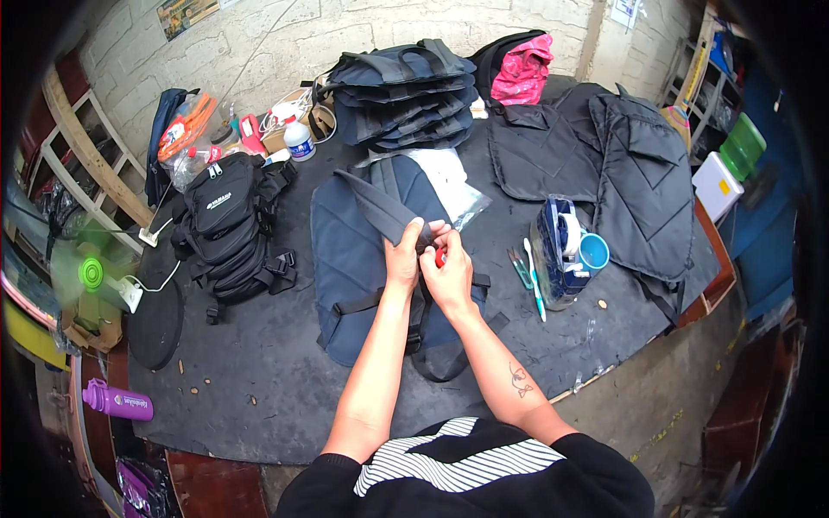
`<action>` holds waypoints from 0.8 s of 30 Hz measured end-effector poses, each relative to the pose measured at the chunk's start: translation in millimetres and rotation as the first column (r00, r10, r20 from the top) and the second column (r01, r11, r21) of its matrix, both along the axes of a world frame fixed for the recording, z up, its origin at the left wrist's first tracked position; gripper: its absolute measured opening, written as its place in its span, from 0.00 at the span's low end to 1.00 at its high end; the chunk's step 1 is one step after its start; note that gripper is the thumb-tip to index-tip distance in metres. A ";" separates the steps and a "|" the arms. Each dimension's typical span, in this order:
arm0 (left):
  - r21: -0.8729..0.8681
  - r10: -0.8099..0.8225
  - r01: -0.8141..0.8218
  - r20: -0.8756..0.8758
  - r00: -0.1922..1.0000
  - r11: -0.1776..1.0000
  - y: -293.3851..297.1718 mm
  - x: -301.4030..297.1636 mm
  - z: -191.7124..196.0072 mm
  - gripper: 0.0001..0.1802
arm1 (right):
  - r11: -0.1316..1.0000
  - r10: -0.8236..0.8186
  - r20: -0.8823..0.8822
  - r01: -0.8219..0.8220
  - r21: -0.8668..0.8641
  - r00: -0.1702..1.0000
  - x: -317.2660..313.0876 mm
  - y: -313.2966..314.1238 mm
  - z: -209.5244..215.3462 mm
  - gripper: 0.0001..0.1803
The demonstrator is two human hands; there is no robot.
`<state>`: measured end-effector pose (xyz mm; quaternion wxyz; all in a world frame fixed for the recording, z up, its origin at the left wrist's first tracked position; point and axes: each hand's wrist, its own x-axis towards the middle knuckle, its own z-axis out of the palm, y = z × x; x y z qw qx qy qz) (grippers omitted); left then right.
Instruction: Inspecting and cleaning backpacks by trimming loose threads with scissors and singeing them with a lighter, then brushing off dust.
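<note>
A navy blue backpack panel [345, 250] with dark straps and buckles lies flat on the black table in front of me. My left hand [404, 257] pinches the end of its wide dark grey shoulder strap [380, 205], lifted above the panel. Close against it, my right hand [449, 274] is closed around a small red object [440, 258], mostly covered by the fingers, so its kind does not show. The fingertips of both hands meet at the strap's end. Below them, a black webbing strap [445, 373] loops over the panel's lower edge.
Stacked navy backpack pieces [401, 95] stand at the back. A black backpack [220, 207] lies left, black padded panels [643, 181] right. Near my right hand are a clear organiser [557, 259], a blue tape roll [593, 250], thread snips [520, 269] and a toothbrush [534, 281]. A white bottle [299, 140] stands back left.
</note>
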<state>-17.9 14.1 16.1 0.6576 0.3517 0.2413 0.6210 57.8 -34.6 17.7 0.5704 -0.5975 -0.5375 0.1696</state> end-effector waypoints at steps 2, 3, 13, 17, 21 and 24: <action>-0.002 -0.005 0.005 -0.001 1.000 1.000 -1.2 1.0 1.5 0.15 | 1.000 -0.007 -0.002 0.008 0.021 1.000 0.1 0.6 -1.8 0.13; -0.012 0.006 -0.006 0.006 1.000 1.000 -2.8 1.2 3.3 0.15 | 1.000 -0.004 -0.006 0.005 0.018 1.000 0.0 0.2 -2.3 0.13; -0.049 0.001 0.002 0.064 0.998 0.999 0.5 7.5 1.5 0.15 | 1.000 -0.020 -0.014 0.020 0.008 1.000 1.2 1.0 -2.5 0.14; -0.068 0.004 0.000 0.051 0.999 0.998 0.6 14.4 0.9 0.16 | 0.998 -0.056 -0.005 0.056 -0.015 0.998 4.3 5.5 -9.3 0.14; -0.118 0.013 -0.009 0.033 0.999 0.993 -6.1 23.6 -1.1 0.15 | 0.998 -0.052 -0.077 0.049 -0.040 0.996 12.3 5.5 -15.3 0.14; -0.164 0.029 -0.018 0.066 0.997 0.986 -12.6 30.6 -4.4 0.15 | 0.998 -0.029 -0.071 0.025 -0.057 0.997 19.1 -2.0 -21.9 0.13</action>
